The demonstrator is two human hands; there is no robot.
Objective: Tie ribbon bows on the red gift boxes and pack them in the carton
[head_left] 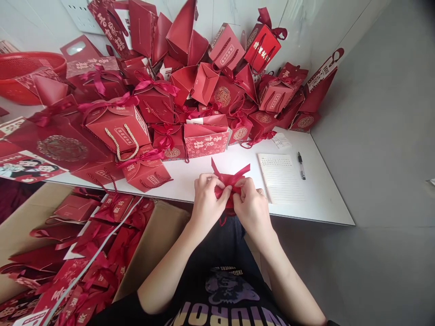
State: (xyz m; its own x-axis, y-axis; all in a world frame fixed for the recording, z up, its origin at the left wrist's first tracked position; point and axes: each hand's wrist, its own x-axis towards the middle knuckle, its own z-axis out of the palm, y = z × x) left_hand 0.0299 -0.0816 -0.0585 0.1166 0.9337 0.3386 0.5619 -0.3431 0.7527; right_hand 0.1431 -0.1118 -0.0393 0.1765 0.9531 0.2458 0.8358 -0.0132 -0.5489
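My left hand and my right hand meet at the near edge of the white table. Both pinch a red ribbon tied on top of a small red gift box, which is mostly hidden between and below my hands. The ribbon's two tails stick up and outward above my fingers. A red cord loop hangs under the hands. A big heap of red gift boxes with ribbons and rope handles fills the table behind.
A lined notepad and a black pen lie on the table to the right of my hands. A red basket stands at far left. A cardboard carton of red boxes sits on the floor at lower left. Grey floor spreads to the right.
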